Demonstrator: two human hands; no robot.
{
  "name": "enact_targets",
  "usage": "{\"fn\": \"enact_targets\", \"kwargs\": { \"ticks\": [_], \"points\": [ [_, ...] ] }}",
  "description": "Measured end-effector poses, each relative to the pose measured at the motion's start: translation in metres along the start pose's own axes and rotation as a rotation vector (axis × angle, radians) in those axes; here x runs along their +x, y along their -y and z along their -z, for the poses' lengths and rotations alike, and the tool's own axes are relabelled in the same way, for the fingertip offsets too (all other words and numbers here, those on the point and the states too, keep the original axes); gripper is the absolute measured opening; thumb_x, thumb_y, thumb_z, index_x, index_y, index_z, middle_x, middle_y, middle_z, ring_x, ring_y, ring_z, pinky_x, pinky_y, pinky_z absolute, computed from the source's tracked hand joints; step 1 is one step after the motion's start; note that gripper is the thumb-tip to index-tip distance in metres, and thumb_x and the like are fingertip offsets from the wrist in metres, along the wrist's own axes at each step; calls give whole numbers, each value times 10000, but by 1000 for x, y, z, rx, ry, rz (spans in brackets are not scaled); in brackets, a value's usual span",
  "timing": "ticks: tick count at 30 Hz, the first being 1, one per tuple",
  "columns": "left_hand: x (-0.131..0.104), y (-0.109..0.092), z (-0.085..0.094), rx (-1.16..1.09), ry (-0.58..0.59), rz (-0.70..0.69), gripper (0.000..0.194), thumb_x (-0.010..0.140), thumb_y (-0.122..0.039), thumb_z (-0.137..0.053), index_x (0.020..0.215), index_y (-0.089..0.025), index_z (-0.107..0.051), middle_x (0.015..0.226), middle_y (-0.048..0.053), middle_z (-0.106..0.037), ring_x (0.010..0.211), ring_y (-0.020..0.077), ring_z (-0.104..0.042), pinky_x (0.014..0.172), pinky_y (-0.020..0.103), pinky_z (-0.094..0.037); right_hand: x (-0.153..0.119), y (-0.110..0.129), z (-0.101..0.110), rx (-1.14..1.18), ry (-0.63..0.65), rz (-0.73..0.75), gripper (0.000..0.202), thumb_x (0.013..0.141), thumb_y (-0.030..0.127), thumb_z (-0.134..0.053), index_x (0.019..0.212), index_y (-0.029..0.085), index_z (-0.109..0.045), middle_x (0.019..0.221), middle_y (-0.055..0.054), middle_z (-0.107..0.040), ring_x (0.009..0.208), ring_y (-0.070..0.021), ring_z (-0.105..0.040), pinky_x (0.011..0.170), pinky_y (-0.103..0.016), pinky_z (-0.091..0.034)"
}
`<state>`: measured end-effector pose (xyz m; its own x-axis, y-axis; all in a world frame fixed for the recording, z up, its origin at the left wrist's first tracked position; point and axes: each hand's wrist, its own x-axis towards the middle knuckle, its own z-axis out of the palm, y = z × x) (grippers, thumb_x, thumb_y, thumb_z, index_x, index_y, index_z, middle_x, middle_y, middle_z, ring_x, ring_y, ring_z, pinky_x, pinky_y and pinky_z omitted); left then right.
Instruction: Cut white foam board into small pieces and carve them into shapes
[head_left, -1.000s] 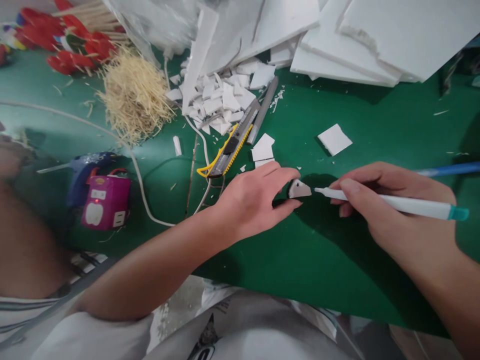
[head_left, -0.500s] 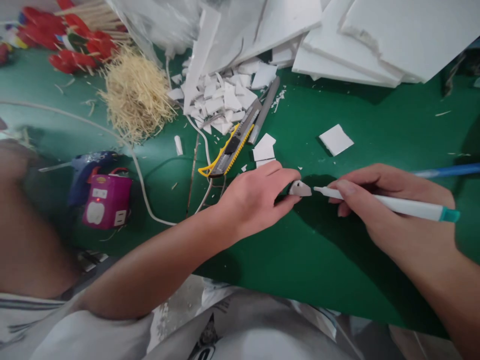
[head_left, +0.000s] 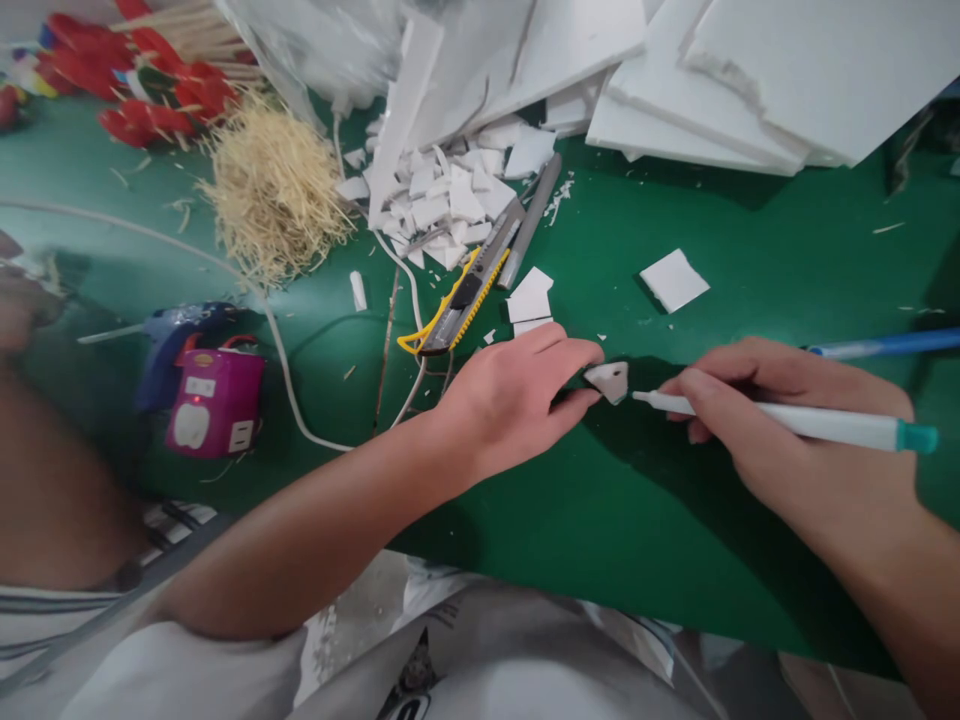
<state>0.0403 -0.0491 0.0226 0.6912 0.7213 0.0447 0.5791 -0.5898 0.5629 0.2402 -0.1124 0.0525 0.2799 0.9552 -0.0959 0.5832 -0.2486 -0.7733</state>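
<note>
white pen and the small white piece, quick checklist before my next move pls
1. Small white piece held: ok, pinched in the left hand.
2. White pen gripped: ok, in the right hand, tip toward the piece.
3. Pen tip touching the piece: not ok, a narrow gap shows.
4. Yellow cutter away from both hands: ok, lying apart on the table.
5. Underside of the piece: cannot tell, hidden.

A glossy green table [head_left: 540,535] stands over a pale floor [head_left: 364,595].
</note>
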Motion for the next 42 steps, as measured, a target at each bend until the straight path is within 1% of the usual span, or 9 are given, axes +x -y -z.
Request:
{"fn": "enact_targets", "kwargs": {
  "ticks": [7, 10, 13, 19, 21, 28, 30, 34, 42],
  "points": [
    [-1, -1, 0, -4, -2, 6, 278, 955, -241, -647, 1226, -190, -679, 792, -24, -613, 653, 127, -556, 674, 264, -479, 2, 1, 3, 26, 0, -32, 233, 891, 221, -655, 667, 284, -678, 576, 27, -664, 508, -159, -592, 466, -311, -427],
    [-2, -1, 0, -9, -9, 1, 134, 963, -293, -660, 1045, -194, -699, 779, -27, -602, 623, 111, -537, 629, 247, -451, 2, 0, 2, 51, -4, -38, 238, 886, 195, -660, 669, 292, -679, 573, 33, -659, 517, -159, -607, 477, -310, -453],
    [-2, -2, 1, -17, -18, 10, 195, 933, -361, -717, 865, -188, -660, 774, -33, -593, 574, 90, -501, 577, 240, -416, 1, -1, 2, 71, 3, -49, 232, 886, 207, -662, 672, 294, -680, 586, 30, -666, 522, -166, -603, 482, -317, -456],
    [0, -3, 2, 40, 54, -27, 306, 953, -344, -685, 1238, -233, -675, 846, -22, -641, 737, 139, -636, 635, 248, -460, 1, 0, 2, 91, -13, -69, 223, 882, 214, -661, 677, 299, -680, 578, 38, -657, 516, -161, -581, 492, -320, -441],
    [0, -2, 2, 55, 61, -48, 328, 965, -334, -665, 1279, -239, -672, 857, -17, -648, 767, 148, -655, 635, 252, -460, 1, 2, 2, 85, -21, -87, 227, 878, 211, -664, 670, 300, -678, 569, 42, -651, 506, -154, -569, 485, -318, -428],
    [-4, -1, -1, -10, -47, -20, 209, 960, -390, -676, 914, -187, -679, 775, -14, -637, 639, 115, -584, 605, 241, -445, 1, 5, 3, 76, -29, -100, 214, 882, 211, -670, 691, 304, -688, 607, 33, -674, 549, -175, -604, 515, -327, -450],
    [-4, -1, -2, -10, -69, -15, 236, 993, -401, -631, 992, -175, -698, 759, -8, -642, 636, 124, -588, 626, 249, -471, 1, 5, 3, 76, -30, -97, 210, 882, 209, -676, 695, 303, -690, 613, 33, -677, 550, -176, -602, 515, -330, -447],
    [-4, 0, -3, -12, -75, 3, 438, 1028, -373, -567, 1379, -113, -603, 792, 9, -671, 686, 151, -633, 711, 277, -544, 0, 3, 3, 118, -26, -91, 207, 876, 207, -682, 692, 301, -687, 603, 32, -667, 534, -172, -583, 502, -329, -432],
    [-2, -3, -1, 28, 4, -18, 396, 973, -364, -662, 1330, -191, -657, 836, -9, -680, 735, 150, -663, 678, 258, -507, 0, 5, 3, 107, -40, -100, 197, 863, 221, -676, 678, 289, -683, 610, 40, -664, 548, -147, -581, 513, -313, -429]
  ]
}}
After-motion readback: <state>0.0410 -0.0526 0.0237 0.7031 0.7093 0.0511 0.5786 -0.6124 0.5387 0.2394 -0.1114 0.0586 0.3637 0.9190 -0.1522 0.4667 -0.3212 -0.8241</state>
